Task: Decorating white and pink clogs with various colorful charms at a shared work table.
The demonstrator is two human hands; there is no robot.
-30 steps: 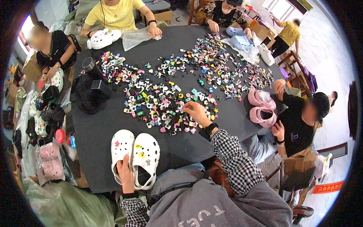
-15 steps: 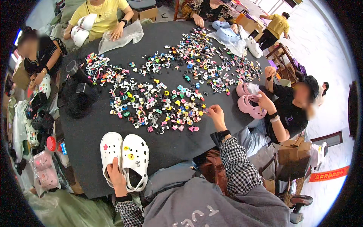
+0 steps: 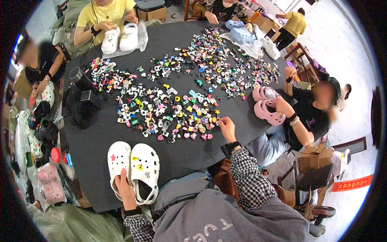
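A pair of white clogs stands side by side at the near left of the black table. The left clog (image 3: 118, 152) carries a pink star charm, and the right clog (image 3: 151, 156) has yellow charms and a grey letter-shaped one. My left hand (image 3: 126, 190) grips the left clog at its heel opening, thumb on the upper. At the right end of the nearest heap of small colourful shoe charms (image 3: 169, 113), my right hand (image 3: 228, 130) has its thumb and fingertips pinched together. Whatever sits between those fingertips is too small to make out.
Further charm heaps (image 3: 209, 52) cover the black table (image 3: 181, 155). A dark cylindrical device (image 3: 82, 80) stands at its left. A co-worker at right holds pink clogs (image 3: 268, 111); another, across, handles white clogs (image 3: 129, 38). Blue clogs (image 3: 242, 34) lie far right. Bagged shoes (image 3: 50, 183) sit at left.
My right hand has shifted slightly left and down at the heap's edge. My left hand stays on the clog. Across the table, the person in yellow has brought the white clogs down over the plastic bag.
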